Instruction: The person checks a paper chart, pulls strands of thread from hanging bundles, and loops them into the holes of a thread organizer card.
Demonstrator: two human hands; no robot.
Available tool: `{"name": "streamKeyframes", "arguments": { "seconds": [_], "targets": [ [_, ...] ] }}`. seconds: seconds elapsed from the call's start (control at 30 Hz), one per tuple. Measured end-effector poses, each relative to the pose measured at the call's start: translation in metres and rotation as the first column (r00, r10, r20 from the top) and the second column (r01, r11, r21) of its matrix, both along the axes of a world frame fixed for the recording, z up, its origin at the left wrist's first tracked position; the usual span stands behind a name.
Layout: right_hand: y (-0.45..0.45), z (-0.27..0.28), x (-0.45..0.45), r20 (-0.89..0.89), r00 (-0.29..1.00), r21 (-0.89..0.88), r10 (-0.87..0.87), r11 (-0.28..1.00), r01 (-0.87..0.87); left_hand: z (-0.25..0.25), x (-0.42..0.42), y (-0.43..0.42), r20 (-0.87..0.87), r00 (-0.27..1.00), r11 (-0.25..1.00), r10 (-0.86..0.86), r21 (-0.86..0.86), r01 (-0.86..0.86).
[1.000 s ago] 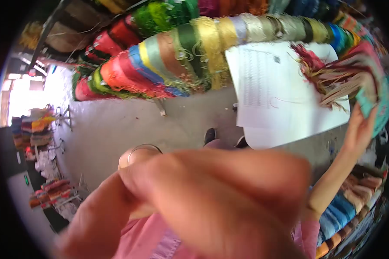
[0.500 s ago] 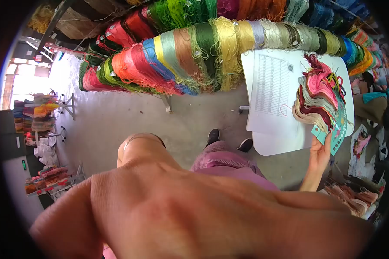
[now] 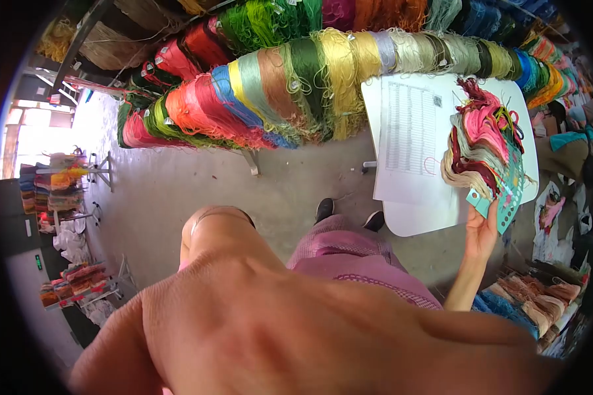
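Note:
My right hand (image 3: 482, 227) grips the lower end of a teal, hole-punched thread card (image 3: 509, 204). Looped through the card are bundles of embroidery thread (image 3: 484, 141) in pink, dark red, grey and cream, spread over a white board. Under the threads lies a printed sheet (image 3: 405, 125) with a table of rows. Very near the camera, my left hand (image 3: 277, 316) fills the bottom of the view, its back and knuckles showing. Its fingertips are mostly out of sight or blurred, so what it touches cannot be made out.
A rack of many-coloured thread hanks (image 3: 277, 85) runs across the top, with more hanks behind. The white board (image 3: 415, 220) juts out below it. More thread piles (image 3: 534, 296) lie at lower right, and a stacked rack (image 3: 59, 181) stands at left. Grey floor (image 3: 283, 178) shows between.
The view has shifted slightly. The card and my right hand appear a little further left, and blue threads now show at lower right. My right hand keeps its grip on the card.

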State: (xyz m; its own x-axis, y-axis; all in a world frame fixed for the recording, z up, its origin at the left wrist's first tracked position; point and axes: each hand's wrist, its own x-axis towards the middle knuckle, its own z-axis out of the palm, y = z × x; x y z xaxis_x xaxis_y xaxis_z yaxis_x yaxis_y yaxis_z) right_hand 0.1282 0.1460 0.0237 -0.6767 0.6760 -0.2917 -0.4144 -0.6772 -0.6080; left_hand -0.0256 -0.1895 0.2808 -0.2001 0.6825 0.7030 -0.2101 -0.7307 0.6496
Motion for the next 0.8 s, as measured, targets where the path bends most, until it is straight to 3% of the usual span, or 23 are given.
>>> {"name": "streamKeyframes", "arguments": {
  "seconds": [0.13, 0.17, 0.23, 0.3, 0.33, 0.43, 0.7, 0.8],
  "targets": [
    [-0.006, 0.002, -0.001, -0.018, 0.999, 0.013, 0.032, 0.999, -0.032, 0.001, -0.019, 0.007, -0.082, 0.98, 0.981, 0.182, -0.05, -0.186],
    [0.006, -0.014, 0.007, 0.107, 0.99, 0.103, 0.096, 0.989, -0.108, -0.008, -0.027, 0.012, -0.119, 0.953, 0.952, 0.278, -0.095, -0.29],
    [-0.006, -0.006, 0.003, -0.03, 0.999, -0.054, 0.038, 0.998, -0.039, -0.053, -0.045, 0.038, -0.386, 0.759, 0.705, 0.524, -0.303, -0.641],
    [-0.01, -0.008, 0.005, 0.007, 1.0, 0.016, 0.004, 1.0, -0.004, -0.137, -0.058, 0.061, -0.74, 0.469, 0.329, 0.483, -0.343, -0.88],
    [-0.009, -0.011, 0.008, 0.013, 1.0, 0.02, 0.009, 1.0, -0.009, -0.183, -0.058, 0.066, -0.831, 0.344, 0.241, 0.437, -0.261, -0.935],
    [-0.006, -0.019, 0.013, 0.058, 0.998, -0.015, -0.004, 1.0, 0.005, -0.237, -0.045, 0.075, -0.891, 0.301, 0.161, 0.34, -0.26, -0.952],
    [0.018, 0.004, -0.007, 0.095, 0.995, -0.014, -0.02, 1.0, 0.021, -0.268, -0.035, 0.101, -0.951, 0.233, 0.055, 0.203, -0.227, -0.972],
    [0.056, 0.041, -0.032, -0.072, 0.997, 0.106, 0.014, 0.994, -0.007, -0.267, -0.031, 0.105, -0.954, 0.242, 0.021, 0.176, -0.242, -0.97]
  ]
}}
